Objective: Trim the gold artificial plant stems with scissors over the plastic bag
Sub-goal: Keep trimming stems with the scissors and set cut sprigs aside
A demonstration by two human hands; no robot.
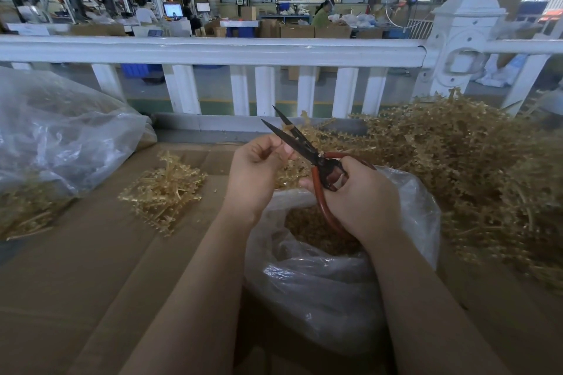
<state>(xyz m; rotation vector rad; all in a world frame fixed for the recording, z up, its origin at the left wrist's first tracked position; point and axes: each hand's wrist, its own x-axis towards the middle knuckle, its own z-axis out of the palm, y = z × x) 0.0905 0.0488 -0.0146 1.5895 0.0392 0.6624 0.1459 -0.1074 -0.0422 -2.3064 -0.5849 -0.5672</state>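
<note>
My right hand (362, 201) grips the red handles of the scissors (304, 146), whose dark blades stand open and point up and to the left. My left hand (259, 170) pinches a gold plant stem (307, 134) that lies between the blades. Both hands hover over the open clear plastic bag (332, 277), which holds gold cuttings inside. A large heap of gold stems (475, 167) fills the right side. A small pile of gold stems (164, 192) lies on the cardboard to the left of my hands.
A brown cardboard surface (91, 283) covers the table. A big clear bag (54, 137) with gold stems sits at the far left. A white railing (213, 50) runs across behind the work area, with a workshop and people beyond it.
</note>
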